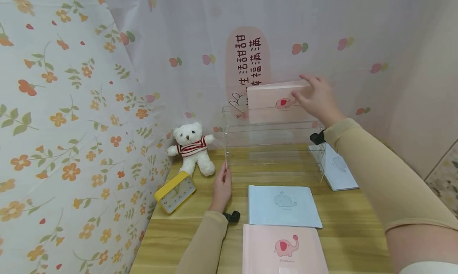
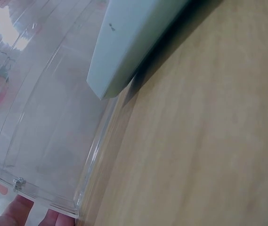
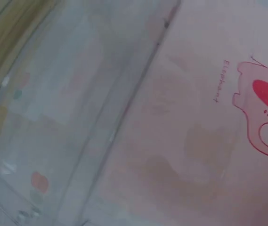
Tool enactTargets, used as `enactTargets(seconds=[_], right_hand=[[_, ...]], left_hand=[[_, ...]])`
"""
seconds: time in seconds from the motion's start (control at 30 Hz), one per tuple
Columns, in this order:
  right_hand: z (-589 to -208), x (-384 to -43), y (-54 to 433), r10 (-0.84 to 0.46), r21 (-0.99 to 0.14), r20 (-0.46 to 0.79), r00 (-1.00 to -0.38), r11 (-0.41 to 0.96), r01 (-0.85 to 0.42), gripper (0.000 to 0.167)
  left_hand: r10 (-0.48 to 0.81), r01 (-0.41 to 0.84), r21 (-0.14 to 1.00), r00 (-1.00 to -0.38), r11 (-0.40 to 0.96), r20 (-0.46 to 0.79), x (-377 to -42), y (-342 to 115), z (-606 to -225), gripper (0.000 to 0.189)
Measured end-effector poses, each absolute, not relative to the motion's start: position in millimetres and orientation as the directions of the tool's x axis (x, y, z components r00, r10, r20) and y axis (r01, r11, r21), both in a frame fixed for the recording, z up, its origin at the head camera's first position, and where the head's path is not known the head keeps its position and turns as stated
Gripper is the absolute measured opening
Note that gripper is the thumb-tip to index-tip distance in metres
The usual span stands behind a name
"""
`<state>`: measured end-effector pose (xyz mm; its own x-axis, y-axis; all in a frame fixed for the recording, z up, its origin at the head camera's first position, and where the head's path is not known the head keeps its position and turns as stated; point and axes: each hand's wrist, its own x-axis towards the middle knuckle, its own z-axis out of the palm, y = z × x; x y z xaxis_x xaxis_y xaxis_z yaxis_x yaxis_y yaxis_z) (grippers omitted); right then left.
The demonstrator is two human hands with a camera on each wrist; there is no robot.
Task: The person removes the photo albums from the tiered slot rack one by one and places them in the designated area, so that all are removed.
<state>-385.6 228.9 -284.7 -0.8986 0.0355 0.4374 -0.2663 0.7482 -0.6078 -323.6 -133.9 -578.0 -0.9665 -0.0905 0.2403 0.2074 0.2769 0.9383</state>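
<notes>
A clear acrylic tiered rack (image 1: 273, 156) stands on the wooden table. My left hand (image 1: 221, 190) holds its left side panel; in the left wrist view, fingers (image 2: 18, 209) lie behind the panel's edge and part of the thumb shows at the far left. At the rack's top tier, my right hand (image 1: 319, 101) pinches a pink booklet (image 1: 264, 103) near its upper right corner, thumb in front. This booklet is upright, its lower part behind the clear front panel. Its red-eared elephant drawing (image 3: 265, 94) shows close up in the right wrist view.
A pale blue whale booklet (image 1: 264, 206) lies before the rack, with another pink elephant booklet (image 1: 261, 250) nearer me. Another pale booklet (image 1: 341, 172) lies right of the rack. A white teddy bear (image 1: 193, 148) and a yellow clock (image 1: 175, 192) are at left. Patterned curtains (image 1: 82, 119) enclose the table.
</notes>
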Motion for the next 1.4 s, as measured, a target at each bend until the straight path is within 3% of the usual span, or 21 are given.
enactTargets(seconds=[0.23, 0.53, 0.8, 1.17, 1.4], right_hand=[[-272.7, -390.3, 224.5, 0.064, -0.655, 0.368, -0.928, 0.726, -0.209, 0.054], [-274.0, -389.8, 223.9, 0.069, -0.697, 0.341, -0.938, 0.688, -0.203, 0.048], [-273.7, -389.1, 219.0, 0.177, -0.777, 0.294, -0.939, 0.617, -0.127, 0.045], [-278.4, -389.2, 213.6, 0.273, -0.803, 0.339, -0.900, 0.582, -0.126, 0.034], [-273.6, -372.8, 210.4, 0.354, -0.827, 0.446, -0.822, 0.514, -0.228, 0.025]], left_hand=[[-0.103, 0.193, 0.940, -0.968, 0.283, 0.229, -325.5, -134.9, -575.4, 0.051], [-0.104, 0.213, 0.936, -0.963, 0.282, 0.250, -326.0, -136.1, -575.4, 0.051], [-0.097, 0.206, 0.937, -0.965, 0.284, 0.242, -323.6, -134.6, -575.3, 0.051], [-0.084, 0.210, 0.939, -0.967, 0.272, 0.241, -322.7, -132.7, -570.8, 0.051], [-0.084, 0.220, 0.939, -0.965, 0.266, 0.250, -322.5, -134.9, -574.0, 0.051]])
